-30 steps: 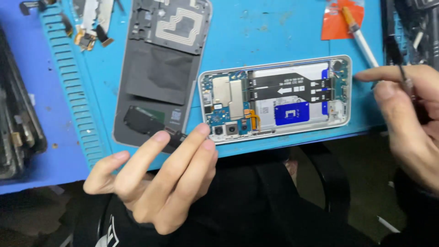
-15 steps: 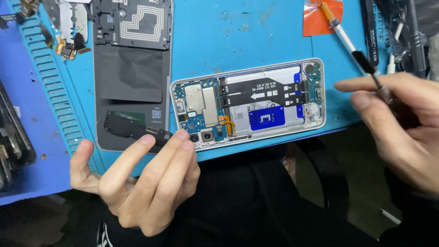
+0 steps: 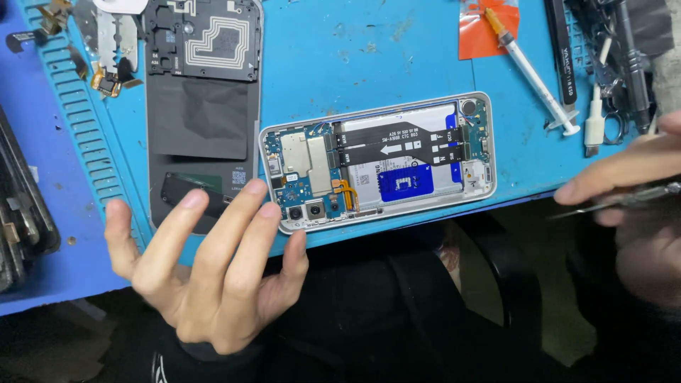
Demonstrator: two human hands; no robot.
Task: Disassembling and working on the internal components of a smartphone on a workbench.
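An opened phone [image 3: 379,163] lies face down on the blue mat [image 3: 369,50], its circuit board, black flex cables and battery exposed. Its dark back cover [image 3: 202,106] lies to the left. My left hand [image 3: 206,273] hovers at the mat's near edge, fingers spread, fingertips close to the phone's camera corner and the cover's lower end, holding nothing. My right hand [image 3: 635,206] is off the mat at the right, pinching thin metal tweezers [image 3: 617,198] that point left toward the phone.
A syringe [image 3: 532,71] lies over an orange scrap [image 3: 486,28] at the back right. Black tools and a white one [image 3: 603,64] crowd the far right. Small metal parts [image 3: 99,50] sit at the back left. Dark phone stacks [image 3: 21,213] line the left edge.
My left hand has drawn back from the phone's corner and spread its fingers. My right hand has pulled away to the right, off the mat, with the tweezers.
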